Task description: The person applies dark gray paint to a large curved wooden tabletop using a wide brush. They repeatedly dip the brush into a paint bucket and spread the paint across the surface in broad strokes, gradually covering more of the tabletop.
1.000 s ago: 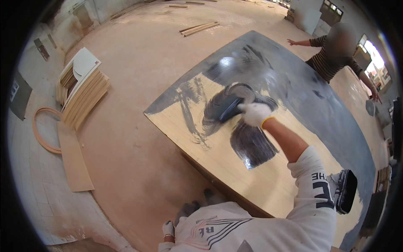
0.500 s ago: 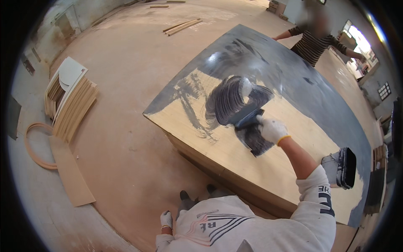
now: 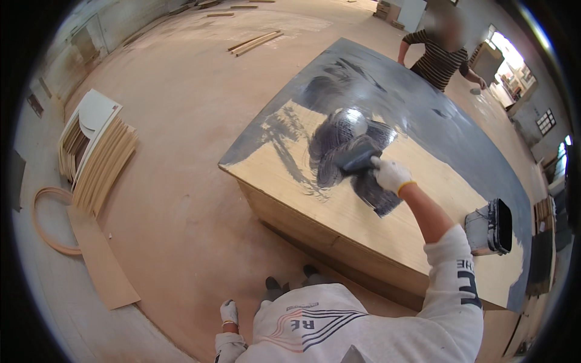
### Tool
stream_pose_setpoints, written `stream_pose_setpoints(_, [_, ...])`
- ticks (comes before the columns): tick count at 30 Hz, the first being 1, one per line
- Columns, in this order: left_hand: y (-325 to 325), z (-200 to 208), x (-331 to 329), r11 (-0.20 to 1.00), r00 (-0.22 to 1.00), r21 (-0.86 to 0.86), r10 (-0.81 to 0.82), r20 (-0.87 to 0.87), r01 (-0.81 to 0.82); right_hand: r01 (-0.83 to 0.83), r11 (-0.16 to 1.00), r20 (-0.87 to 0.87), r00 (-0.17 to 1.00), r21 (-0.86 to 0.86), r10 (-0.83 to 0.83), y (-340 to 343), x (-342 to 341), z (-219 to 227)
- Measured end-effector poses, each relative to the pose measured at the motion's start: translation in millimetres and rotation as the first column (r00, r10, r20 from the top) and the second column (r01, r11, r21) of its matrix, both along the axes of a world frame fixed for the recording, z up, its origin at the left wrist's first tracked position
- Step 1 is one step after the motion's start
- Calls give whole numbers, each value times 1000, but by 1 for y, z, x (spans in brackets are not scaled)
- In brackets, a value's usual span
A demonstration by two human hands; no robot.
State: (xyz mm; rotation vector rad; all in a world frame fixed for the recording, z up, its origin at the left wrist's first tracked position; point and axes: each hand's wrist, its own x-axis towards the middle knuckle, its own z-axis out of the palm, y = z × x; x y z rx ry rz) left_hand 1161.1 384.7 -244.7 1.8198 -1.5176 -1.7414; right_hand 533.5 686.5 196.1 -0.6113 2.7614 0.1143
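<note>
My right hand (image 3: 393,175), in a white glove with a yellow cuff, grips a wide dark spreader (image 3: 358,158). Its blade rests tilted on a large pale wood panel (image 3: 290,196), in wet dark coating (image 3: 348,128) with combed ridges. Part of the tool is hidden by my fingers and the coating around it. A black-rimmed bucket (image 3: 488,227), smeared with dark coating, stands on the panel to the right of my forearm. Low on the left, away from the panel, my gloved left hand (image 3: 229,311) hangs with fingers curled in and nothing visible in them.
A co-worker in a striped top (image 3: 440,63) stands beyond the panel's far edge. Curved wooden pieces (image 3: 106,160), a white board (image 3: 95,112), a wooden ring (image 3: 45,227) and a flat board (image 3: 103,257) lie along the left. Wood strips (image 3: 257,43) lie on the floor.
My right hand and the spreader have shifted slightly up the panel, pushing over the ridged coating and smearing part of it. The co-worker's arms have come down closer to the body.
</note>
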Motion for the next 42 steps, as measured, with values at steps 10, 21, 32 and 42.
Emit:
stream_pose_setpoints(10, [76,11,26,985,989,146,75,131,-94,-479,877,-23,878,-46,478,-131,3,-3])
stream_pose_setpoints(21, [143,27,68,971,966,-157,-144,217,180,-435,900,-94,898,-28,431,-157,-84,-11])
stream_pose_setpoints(32, [150,38,30,953,957,106,275,90,-283,-432,901,-156,888,34,432,-190,-128,-7])
stream_pose_setpoints(42, [196,56,37,906,912,116,395,105,-406,-485,865,-23,870,128,492,-212,-127,-2])
